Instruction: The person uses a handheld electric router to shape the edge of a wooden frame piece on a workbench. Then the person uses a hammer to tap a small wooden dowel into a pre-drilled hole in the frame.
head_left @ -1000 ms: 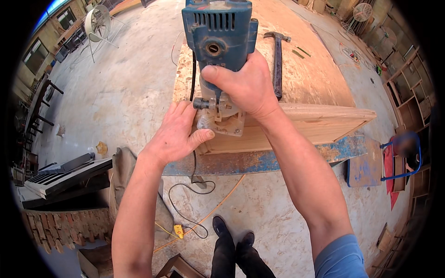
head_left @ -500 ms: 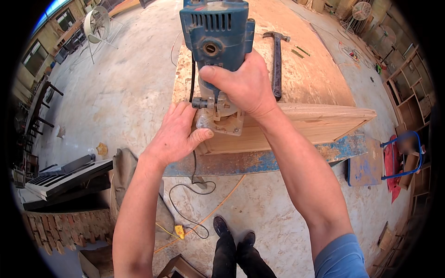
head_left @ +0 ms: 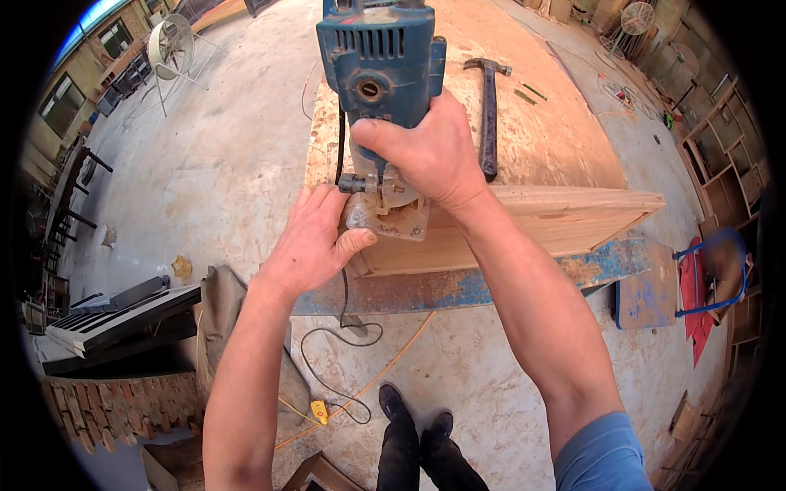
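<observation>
One right hand [head_left: 434, 159] grips the probably heavy, rigid router [head_left: 378, 65] by its waist; left hand [head_left: 307, 245] lies open near the table [head_left: 565, 147]'s left edge.

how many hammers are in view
1: a hammer lies on the wooden benchtop, right of the blue power tool in the right hand. Others may be hidden.

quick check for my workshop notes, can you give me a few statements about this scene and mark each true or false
1. The right hand grips the blue power tool. True.
2. The hammer lies on the worktable, beyond the wooden panel. True.
3. The left hand grips the hammer. False: it is beside the tool's clear base.
4. The yellow connector lies on the floor. True.
5. The sleeve on the right arm is red. False: it is blue.
</observation>
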The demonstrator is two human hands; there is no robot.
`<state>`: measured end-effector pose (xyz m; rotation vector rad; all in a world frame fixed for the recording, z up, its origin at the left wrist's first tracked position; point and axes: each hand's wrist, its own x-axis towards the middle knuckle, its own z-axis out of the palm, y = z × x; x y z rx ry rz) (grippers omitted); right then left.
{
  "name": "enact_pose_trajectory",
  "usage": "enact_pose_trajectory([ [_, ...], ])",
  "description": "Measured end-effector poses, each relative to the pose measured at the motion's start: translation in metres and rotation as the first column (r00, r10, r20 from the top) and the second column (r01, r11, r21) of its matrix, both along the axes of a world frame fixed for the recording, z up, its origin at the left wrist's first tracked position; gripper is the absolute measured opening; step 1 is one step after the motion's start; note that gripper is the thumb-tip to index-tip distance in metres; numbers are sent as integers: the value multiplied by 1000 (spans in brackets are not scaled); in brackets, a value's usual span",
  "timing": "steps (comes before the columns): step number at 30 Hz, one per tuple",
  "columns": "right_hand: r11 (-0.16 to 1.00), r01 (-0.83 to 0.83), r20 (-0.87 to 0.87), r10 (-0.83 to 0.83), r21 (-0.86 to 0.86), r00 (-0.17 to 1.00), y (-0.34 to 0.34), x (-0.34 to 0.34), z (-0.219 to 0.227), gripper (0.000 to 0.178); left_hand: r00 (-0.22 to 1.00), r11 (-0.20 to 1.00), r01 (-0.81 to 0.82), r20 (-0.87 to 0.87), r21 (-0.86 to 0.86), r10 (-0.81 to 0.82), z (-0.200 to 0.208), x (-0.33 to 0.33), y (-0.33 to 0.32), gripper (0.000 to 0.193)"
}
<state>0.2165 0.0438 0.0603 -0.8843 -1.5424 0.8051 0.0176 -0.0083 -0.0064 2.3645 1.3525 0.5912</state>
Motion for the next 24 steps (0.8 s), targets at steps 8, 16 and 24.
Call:
enact_pose_trajectory([
  [8,1000,-11,-8,11,10,1000,2,0,-1,58,999,999,-24,32,45,23,-2,2,-2,79],
  [16,1000,-5,-9,5,22,1000,5,0,-2,58,998,997,-54,36,49,52,-5,5,-2,77],
  [24,1000,3,1,-3,10,1000,5,1,-1,56,997,996,-78,19,51,77,2,11,-5,60],
])
